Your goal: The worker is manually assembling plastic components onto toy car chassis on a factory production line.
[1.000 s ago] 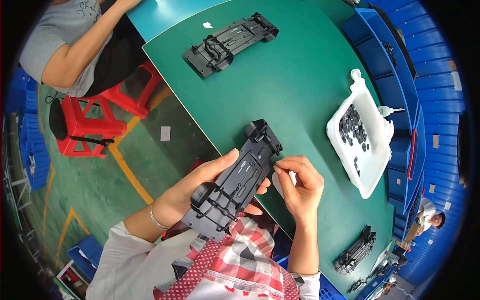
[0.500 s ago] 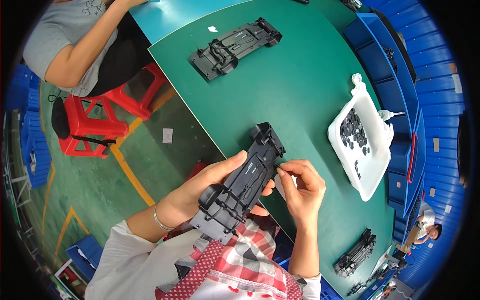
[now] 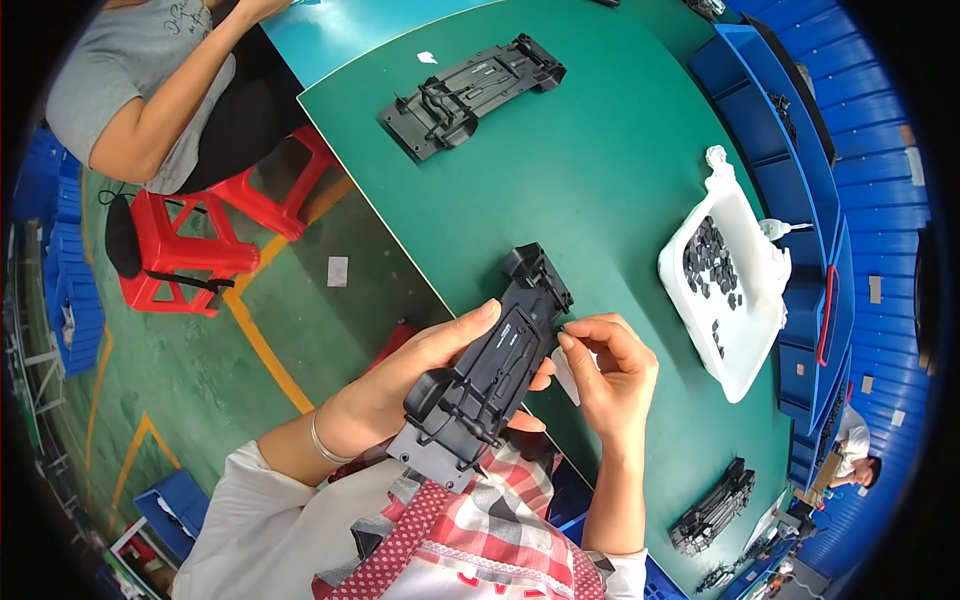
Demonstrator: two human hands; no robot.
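Note:
A black plastic toy-car chassis (image 3: 490, 362) is held at a slant over the table's near edge. My left hand (image 3: 420, 362) is wrapped round it, thumb along its left side and fingertips showing beyond its right side. At the chassis's right edge, my right hand (image 3: 612, 370) is closed in a pinch, thumb against forefinger. Whatever lies between those fingertips is too small or hidden to make out. A white piece (image 3: 566, 377) shows just behind the right hand's fingers.
A similar chassis (image 3: 470, 95) lies at the table's far side, another dark assembly (image 3: 712, 508) at the near right. A white tray (image 3: 745, 350) with small black pieces stands right, before blue bins (image 3: 770, 150). Red stools (image 3: 190, 250) and a seated person (image 3: 150, 100) are at left.
Both hands and the chassis have shifted very slightly right in the picture, as has the whole scene. The grip and the pinch at the chassis edge look the same.

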